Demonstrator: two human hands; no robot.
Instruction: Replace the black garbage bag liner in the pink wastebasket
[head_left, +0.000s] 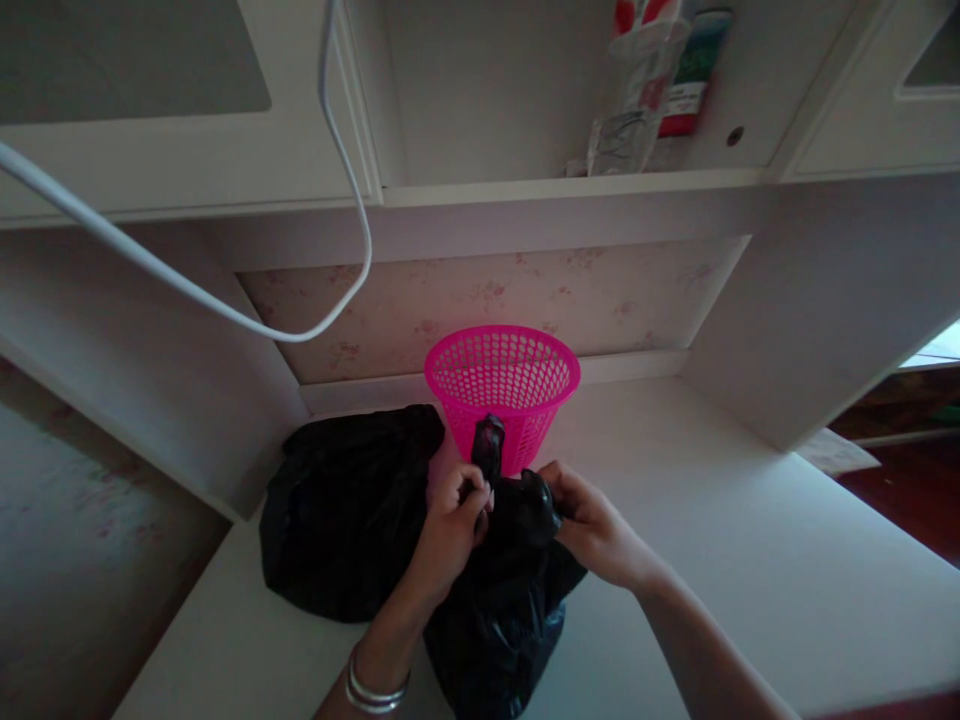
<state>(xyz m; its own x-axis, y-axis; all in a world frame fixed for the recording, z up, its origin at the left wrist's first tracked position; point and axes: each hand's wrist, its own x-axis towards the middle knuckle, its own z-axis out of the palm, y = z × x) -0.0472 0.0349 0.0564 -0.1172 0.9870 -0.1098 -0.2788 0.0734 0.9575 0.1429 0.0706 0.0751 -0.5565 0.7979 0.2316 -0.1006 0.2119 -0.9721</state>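
Observation:
A black plastic bag [499,610] lies on the white desk [750,560] right in front of me. My left hand [450,525] pinches one gathered ear of the bag's mouth, which sticks up in front of the basket. My right hand [589,520] grips the other gathered ear, close beside the left hand. A pink perforated plastic basket [502,395] stands upright just behind both hands. A second, fuller black bag [341,510] rests to the left, touching the first one.
A white cable [225,310] loops down from the upper left. An upper shelf [570,185] holds packaged items [649,90]. Cabinet side walls close in the desk on the left and right. A dark floor [907,495] shows at far right.

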